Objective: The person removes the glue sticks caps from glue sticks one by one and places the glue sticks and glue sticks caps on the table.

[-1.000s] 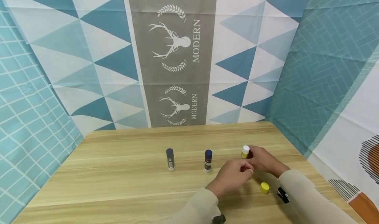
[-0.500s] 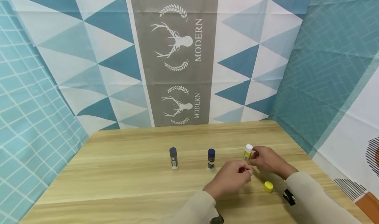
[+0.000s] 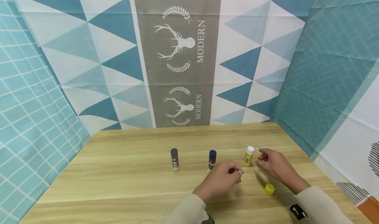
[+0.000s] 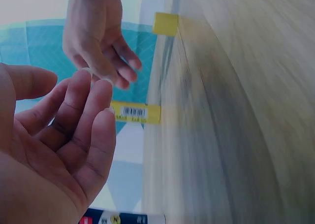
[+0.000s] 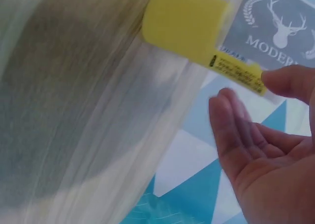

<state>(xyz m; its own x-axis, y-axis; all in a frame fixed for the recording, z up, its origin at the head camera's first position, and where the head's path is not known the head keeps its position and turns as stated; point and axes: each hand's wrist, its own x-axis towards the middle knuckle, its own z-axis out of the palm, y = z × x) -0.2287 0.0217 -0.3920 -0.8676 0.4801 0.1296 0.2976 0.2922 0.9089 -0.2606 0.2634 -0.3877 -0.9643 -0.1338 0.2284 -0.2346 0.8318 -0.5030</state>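
A yellow glue stick with a white top stands upright on the table at the right, its barcode showing in the left wrist view. My right hand is just to the right of it, holding nothing, with a visible gap between fingertips and stick. To the stick's left, nearer to me, my left hand hovers with loosely curled fingers and a bare palm. It partly covers a dark glue stick with a blue cap. A loose yellow cap sits on the table below my right hand.
Another dark glue stick with a white base stands upright farther left on the wooden table. Patterned cloth hangs behind the table's back edge and along both sides.
My right hand has let go of the yellow glue stick and drawn away to the right. My left hand has shifted left, now overlapping the middle glue stick. The yellow glue stick stays standing.
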